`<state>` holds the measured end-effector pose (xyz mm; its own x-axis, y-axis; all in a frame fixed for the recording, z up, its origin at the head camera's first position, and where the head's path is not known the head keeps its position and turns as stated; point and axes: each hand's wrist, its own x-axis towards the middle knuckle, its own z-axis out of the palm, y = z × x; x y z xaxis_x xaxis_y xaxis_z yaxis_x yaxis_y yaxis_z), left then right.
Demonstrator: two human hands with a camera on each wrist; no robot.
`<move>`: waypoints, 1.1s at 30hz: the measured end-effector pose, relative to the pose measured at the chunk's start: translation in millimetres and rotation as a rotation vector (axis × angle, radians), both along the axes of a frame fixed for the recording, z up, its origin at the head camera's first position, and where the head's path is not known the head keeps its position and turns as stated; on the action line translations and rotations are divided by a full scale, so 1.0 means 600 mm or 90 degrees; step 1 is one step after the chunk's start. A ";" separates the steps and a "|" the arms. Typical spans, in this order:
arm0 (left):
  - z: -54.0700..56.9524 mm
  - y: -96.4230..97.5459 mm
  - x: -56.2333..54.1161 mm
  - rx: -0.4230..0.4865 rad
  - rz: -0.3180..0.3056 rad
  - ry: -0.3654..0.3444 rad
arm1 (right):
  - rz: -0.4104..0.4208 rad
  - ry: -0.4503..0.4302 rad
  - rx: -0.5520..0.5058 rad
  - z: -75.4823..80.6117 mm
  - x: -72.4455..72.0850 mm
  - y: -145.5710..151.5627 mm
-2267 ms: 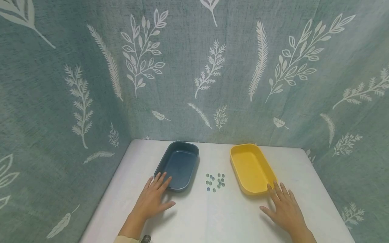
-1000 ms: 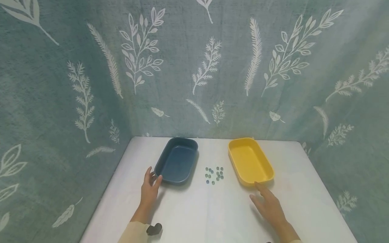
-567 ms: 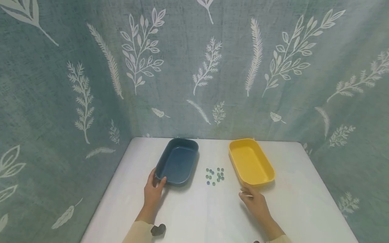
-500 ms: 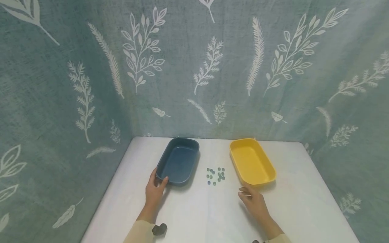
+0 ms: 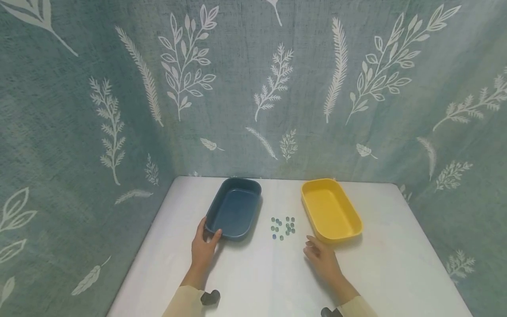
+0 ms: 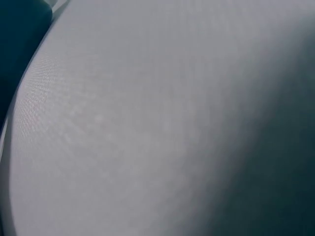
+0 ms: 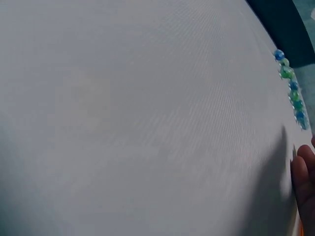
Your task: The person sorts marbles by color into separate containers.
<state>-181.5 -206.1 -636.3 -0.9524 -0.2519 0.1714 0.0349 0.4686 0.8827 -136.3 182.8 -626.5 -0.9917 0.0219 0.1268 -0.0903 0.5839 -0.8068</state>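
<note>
On one table [image 5: 261,273] there are one blue tray [image 5: 236,212] and one yellow tray [image 5: 330,213]. The marbles [image 5: 274,237] are about fourteen, difficult to count exactly. The person shows one left hand [image 5: 203,250], one right hand [image 5: 322,259] and two sleeves [image 5: 185,302].

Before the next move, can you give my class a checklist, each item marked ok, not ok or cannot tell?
1. Left hand holding the blue tray: ok, at its near left corner.
2. Both trays free of marbles: ok, none show in the blue or the yellow tray.
3. Marbles lying between the trays: ok, loosely grouped on the table.
4. Right hand at the marbles: not ok, it is apart from them.
5. Right fingers clear of the yellow tray: cannot tell, they overlap in view.
</note>
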 end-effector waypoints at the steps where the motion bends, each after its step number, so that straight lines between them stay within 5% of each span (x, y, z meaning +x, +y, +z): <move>1: 0.001 0.000 0.000 0.004 0.000 0.000 | -0.001 -0.006 -0.002 -0.001 -0.004 -0.004; 21: 0.003 0.001 -0.005 0.008 0.014 -0.002 | -0.051 -0.063 0.121 -0.002 -0.094 -0.067; 33: -0.002 -0.001 -0.002 0.012 0.014 -0.001 | -0.069 -0.090 0.164 -0.003 -0.098 -0.074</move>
<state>-182.9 -206.6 -637.8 -0.9467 -0.2767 0.1648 0.0231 0.4522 0.8916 -195.3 138.1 -628.5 -0.9936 0.1132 0.0030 0.0860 0.7713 -0.6306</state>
